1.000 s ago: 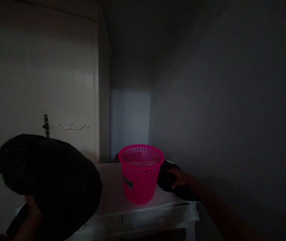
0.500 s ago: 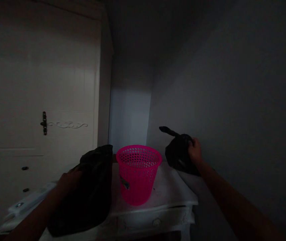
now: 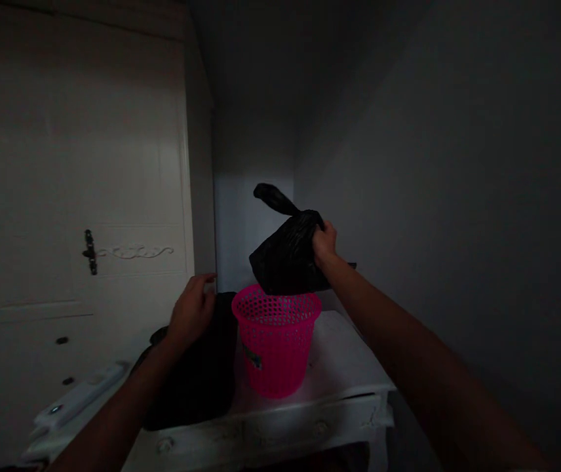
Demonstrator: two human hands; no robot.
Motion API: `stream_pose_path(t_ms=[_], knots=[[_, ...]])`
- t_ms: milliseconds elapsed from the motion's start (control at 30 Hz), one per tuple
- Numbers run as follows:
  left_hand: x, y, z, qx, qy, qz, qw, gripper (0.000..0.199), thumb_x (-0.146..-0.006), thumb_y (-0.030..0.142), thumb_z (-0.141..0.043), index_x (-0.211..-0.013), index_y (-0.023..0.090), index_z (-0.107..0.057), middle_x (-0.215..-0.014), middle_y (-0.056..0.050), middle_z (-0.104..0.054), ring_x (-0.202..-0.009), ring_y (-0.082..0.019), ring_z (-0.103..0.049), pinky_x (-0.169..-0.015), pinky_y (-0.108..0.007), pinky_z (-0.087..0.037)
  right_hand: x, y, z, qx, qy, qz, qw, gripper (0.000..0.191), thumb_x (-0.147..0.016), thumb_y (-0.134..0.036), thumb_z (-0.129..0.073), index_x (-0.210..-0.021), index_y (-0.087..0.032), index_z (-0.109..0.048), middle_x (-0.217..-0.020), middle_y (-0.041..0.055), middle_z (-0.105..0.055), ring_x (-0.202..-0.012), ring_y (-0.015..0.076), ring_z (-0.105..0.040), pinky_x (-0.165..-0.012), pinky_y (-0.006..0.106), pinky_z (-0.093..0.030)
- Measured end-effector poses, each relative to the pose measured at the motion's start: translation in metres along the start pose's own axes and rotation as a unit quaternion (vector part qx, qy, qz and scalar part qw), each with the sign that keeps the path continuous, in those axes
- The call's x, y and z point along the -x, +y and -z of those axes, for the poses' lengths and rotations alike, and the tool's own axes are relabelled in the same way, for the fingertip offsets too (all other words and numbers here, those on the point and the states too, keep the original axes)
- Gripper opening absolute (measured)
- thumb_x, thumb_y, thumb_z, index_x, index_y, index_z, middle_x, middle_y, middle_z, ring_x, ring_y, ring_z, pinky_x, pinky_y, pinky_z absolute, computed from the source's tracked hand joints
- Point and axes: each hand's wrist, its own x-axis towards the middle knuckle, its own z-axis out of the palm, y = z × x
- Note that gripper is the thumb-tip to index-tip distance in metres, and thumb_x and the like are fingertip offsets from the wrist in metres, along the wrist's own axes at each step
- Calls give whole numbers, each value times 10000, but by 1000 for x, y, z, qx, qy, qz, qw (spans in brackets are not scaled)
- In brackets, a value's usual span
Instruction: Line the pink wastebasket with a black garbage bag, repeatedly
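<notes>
We have the small bag gripped in our right hand, over the basket on the bench; left hand, fingers loosely open, near the big bag.

Part of the basket's far rim was hidden from you by the raised bag above it. The basket's sticker was too small to read. Left of the basket, your left hand and forearm covered some of the lower bag; the cupboard was cut off.
</notes>
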Motion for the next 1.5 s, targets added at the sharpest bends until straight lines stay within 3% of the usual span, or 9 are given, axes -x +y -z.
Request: stream_pose_path(t_ms=[100,300,633,933,1100,1200,1300,1400,1500], knots=[[-19,26,-16,74,-31,-44,996,376,-958,319,-425,-1241,188,-633,-1251,-115,-684,-1014,-222,-687,-905,-370,-558,23,-7,-35,-26,-27,-49,998,283,-922,-281,-465,-1124,-183,-640,-1119,80,-711,-989,184,-652,-899,304,-517],[-41,59,-57,150,-131,23,980,442,-958,468,-542,-1264,153,-585,-1188,-141,-741,-1026,-259,-728,-854,-358,-556,69,-15,-63,-15,-265,-52,963,276,-818,-151,-553,-1057,-216,-675,-975,4,-708,-910,167,-645,-836,281,-515],[-38,33,-60,-69,-162,40,984,342,-912,182,-456,-1205,221,-629,-1139,-113,-754,-1070,-286,-708,-914,-394,-507,85,32,8,142,-448,-28,882,470,-763,-326,-801,-1204,-205,-691,-915,10,-718,-851,193,-662,-738,273,-506],[-32,49,-71,57,-198,-77,975,389,-841,157,-540,-1212,241,-619,-1134,-66,-740,-1065,-239,-686,-947,-364,-506,93,31,9,221,-457,219,833,192,-914,-228,-661,-1086,-222,-747,-1045,54,-757,-981,204,-670,-896,292,-476],[-32,23,-67,17,-166,-31,985,330,-859,150,-498,-1124,220,-682,-1164,-97,-743,-1108,-256,-676,-1013,-401,-485,87,50,35,310,-420,161,837,257,-968,-260,-570,-828,-163,-763,-875,96,-743,-858,203,-644,-837,299,-482],[-32,19,-76,70,-189,-32,979,345,-799,120,-546,-1098,211,-691,-1114,-79,-751,-1075,-235,-680,-997,-374,-495,95,53,33,278,-408,195,848,216,-841,-126,-614,-980,-160,-776,-1021,104,-742,-996,224,-656,-929,321,-488],[-29,30,-85,179,-245,-51,951,458,-721,157,-656,-1176,210,-665,-1055,-40,-745,-991,-208,-683,-899,-327,-535,108,43,18,194,-443,239,842,554,-703,-34,-595,-1215,-199,-724,-1183,79,-734,-1102,219,-659,-994,321,-484],[-26,36,-84,199,-283,-83,935,392,-688,164,-689,-1078,207,-702,-944,-17,-728,-903,-193,-667,-827,-300,-533,113,37,14,184,-463,239,834,529,-726,-33,-542,-1189,-197,-739,-1187,73,-752,-1111,218,-669,-1015,326,-474],[-24,29,-75,103,-233,-78,964,308,-687,81,-595,-943,200,-718,-905,-30,-696,-883,-195,-647,-830,-312,-505,107,45,26,242,-444,190,841,392,-788,-53,-508,-1056,-165,-771,-1074,85,-769,-1025,221,-682,-961,330,-486]])
